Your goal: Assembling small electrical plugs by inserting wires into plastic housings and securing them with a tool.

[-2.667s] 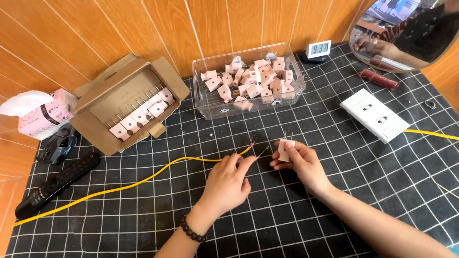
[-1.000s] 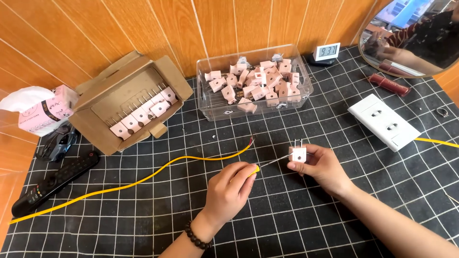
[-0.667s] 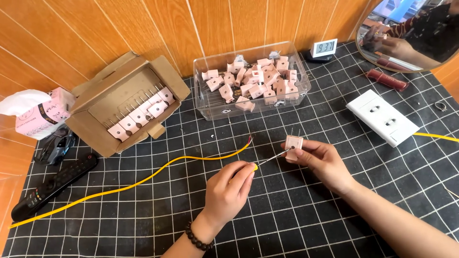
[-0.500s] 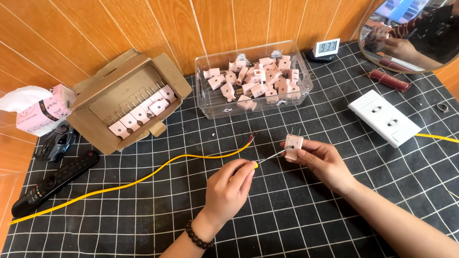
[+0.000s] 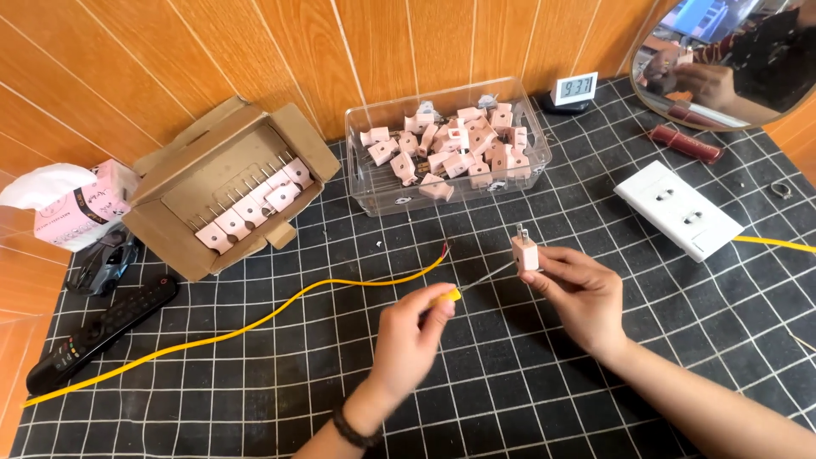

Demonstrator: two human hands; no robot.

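The right hand [image 5: 582, 293] pinches a small pink plug [image 5: 525, 252] upright at its fingertips, prongs up, above the gridded worktop [image 5: 544, 399]. The left hand [image 5: 414, 336], curled, grips a yellow-handled screwdriver [image 5: 466, 289] — its thin shaft slants toward the plug's base, just before the clear bin [image 5: 448, 149].

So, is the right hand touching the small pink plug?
Touching. The head view shows the right hand pinching the small pink plug between its fingers, above the mat.

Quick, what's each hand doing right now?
Left hand: closed on a small yellow-handled screwdriver.
Right hand: pinching a small pink plug.
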